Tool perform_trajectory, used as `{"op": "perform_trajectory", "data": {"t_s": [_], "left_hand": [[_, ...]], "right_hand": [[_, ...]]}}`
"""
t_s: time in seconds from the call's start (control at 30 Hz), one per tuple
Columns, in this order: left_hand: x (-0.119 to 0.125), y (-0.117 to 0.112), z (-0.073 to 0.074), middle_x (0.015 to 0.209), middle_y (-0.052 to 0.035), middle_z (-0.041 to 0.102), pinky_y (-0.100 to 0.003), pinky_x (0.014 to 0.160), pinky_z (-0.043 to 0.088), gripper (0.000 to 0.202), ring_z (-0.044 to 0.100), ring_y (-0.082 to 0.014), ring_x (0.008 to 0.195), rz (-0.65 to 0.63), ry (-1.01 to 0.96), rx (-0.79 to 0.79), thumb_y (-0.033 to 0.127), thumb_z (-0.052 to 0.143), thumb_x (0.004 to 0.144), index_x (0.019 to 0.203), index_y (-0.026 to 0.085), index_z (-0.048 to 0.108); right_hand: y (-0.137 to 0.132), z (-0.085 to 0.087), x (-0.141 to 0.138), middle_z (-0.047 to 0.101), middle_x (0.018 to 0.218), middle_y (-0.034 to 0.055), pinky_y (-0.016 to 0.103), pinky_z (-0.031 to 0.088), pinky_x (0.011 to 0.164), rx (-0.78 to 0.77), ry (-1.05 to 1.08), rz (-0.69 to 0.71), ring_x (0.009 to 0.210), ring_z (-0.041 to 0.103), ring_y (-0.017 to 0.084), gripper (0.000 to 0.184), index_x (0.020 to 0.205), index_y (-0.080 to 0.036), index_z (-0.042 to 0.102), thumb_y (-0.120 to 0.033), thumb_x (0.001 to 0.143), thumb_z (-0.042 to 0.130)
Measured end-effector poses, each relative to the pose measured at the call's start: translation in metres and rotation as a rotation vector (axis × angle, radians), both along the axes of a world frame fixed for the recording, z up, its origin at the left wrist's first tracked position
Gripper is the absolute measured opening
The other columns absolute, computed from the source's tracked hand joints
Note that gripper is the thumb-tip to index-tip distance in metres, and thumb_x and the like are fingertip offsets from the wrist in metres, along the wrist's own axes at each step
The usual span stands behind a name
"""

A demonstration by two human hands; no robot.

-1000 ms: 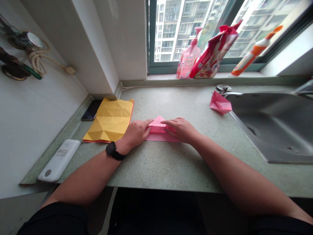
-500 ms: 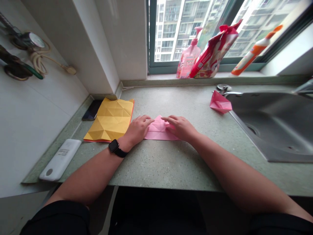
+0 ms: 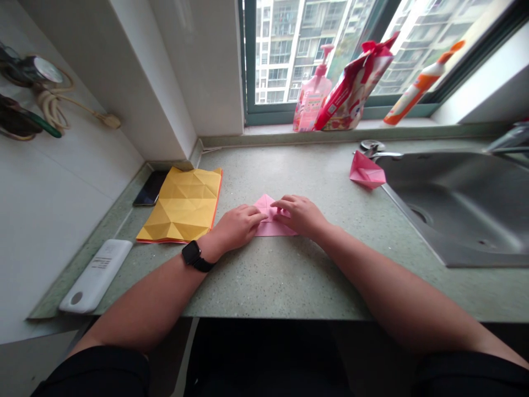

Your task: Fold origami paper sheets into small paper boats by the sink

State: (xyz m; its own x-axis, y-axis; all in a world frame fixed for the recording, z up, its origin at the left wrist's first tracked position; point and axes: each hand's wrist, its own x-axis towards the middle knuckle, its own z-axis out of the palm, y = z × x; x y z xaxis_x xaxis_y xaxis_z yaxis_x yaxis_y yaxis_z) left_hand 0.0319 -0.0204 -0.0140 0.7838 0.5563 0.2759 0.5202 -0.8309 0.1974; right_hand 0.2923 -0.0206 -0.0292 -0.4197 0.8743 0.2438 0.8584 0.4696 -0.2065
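Note:
A pink sheet of folding paper [image 3: 269, 227] lies flat on the counter, with a crease line across it and its top folded to a point. My left hand [image 3: 235, 225], a black watch at its wrist, rests over the paper's left side, fingers stretched towards the middle. My right hand [image 3: 301, 214] touches the right side from above, its fingers slightly bent and a little apart. Both palms hide the paper's side corners. To the right, by the sink, sits a folded pink paper shape [image 3: 367, 171].
Creased yellow paper [image 3: 185, 201] lies left over orange sheets, partly beside a dark phone [image 3: 151, 188]. A white power bank [image 3: 97, 274] is nearer me. The steel sink [image 3: 467, 209] is at right. A pink pump bottle [image 3: 312, 102], red pouch [image 3: 355, 91] and orange-white bottle [image 3: 417, 91] line the windowsill.
My left hand has slid slightly right and nearer me, its fingertips now further over the paper's middle. The right hand stays on its side. The camera view has shifted a little.

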Motion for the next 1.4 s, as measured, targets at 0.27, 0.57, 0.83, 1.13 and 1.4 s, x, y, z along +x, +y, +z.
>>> {"op": "perform_trajectory", "data": {"t_s": [0.27, 0.57, 0.83, 1.13, 1.4], "left_hand": [[0.000, -0.001, 0.000, 0.124, -0.0103, 0.073, -0.046, 0.104, 0.058, 0.029, 0.067, -0.0275, 0.115, -0.019, 0.031, -0.008, 0.027, 0.059, 0.110, 0.133, 0.024, 0.077], [-0.001, -0.003, -0.001, 0.129, -0.0112, 0.071, -0.047, 0.108, 0.056, 0.031, 0.065, -0.0281, 0.119, -0.017, 0.033, -0.038, 0.030, 0.058, 0.111, 0.136, 0.025, 0.076], [-0.003, -0.002, 0.001, 0.131, -0.0122, 0.070, -0.048, 0.113, 0.054, 0.030, 0.063, -0.0291, 0.124, -0.032, 0.026, -0.076, 0.030, 0.060, 0.110, 0.133, 0.022, 0.076], [-0.005, -0.001, 0.001, 0.136, -0.0123, 0.068, -0.046, 0.113, 0.053, 0.031, 0.063, -0.0283, 0.125, -0.050, 0.046, -0.083, 0.031, 0.061, 0.109, 0.135, 0.023, 0.074], [-0.004, -0.001, 0.000, 0.137, -0.0130, 0.069, -0.047, 0.114, 0.053, 0.033, 0.063, -0.0285, 0.127, -0.074, 0.045, -0.087, 0.030, 0.059, 0.110, 0.137, 0.021, 0.073]], "right_hand": [[-0.002, -0.001, -0.005, 0.078, 0.112, 0.0073, 0.040, 0.048, 0.087, -0.003, 0.030, -0.064, 0.094, 0.071, 0.025, 0.019, 0.112, -0.031, 0.084, -0.042, 0.096, 0.081], [-0.001, -0.003, -0.001, 0.076, 0.113, 0.0078, 0.040, 0.049, 0.088, -0.033, 0.019, -0.054, 0.095, 0.070, 0.026, 0.025, 0.120, -0.034, 0.082, -0.042, 0.096, 0.080], [0.002, -0.001, 0.026, 0.068, 0.146, 0.0160, 0.057, 0.055, 0.104, -0.070, -0.005, -0.070, 0.127, 0.066, 0.039, 0.053, 0.140, -0.032, 0.075, -0.046, 0.090, 0.086], [0.013, -0.003, 0.068, 0.050, 0.170, 0.0185, 0.079, 0.039, 0.122, -0.217, -0.067, -0.165, 0.156, 0.046, 0.049, 0.086, 0.163, -0.033, 0.057, -0.054, 0.085, 0.087], [0.020, 0.002, 0.094, 0.039, 0.179, 0.0190, 0.077, 0.035, 0.127, -0.377, -0.101, -0.226, 0.165, 0.032, 0.051, 0.098, 0.168, -0.031, 0.051, -0.063, 0.082, 0.088]]}}
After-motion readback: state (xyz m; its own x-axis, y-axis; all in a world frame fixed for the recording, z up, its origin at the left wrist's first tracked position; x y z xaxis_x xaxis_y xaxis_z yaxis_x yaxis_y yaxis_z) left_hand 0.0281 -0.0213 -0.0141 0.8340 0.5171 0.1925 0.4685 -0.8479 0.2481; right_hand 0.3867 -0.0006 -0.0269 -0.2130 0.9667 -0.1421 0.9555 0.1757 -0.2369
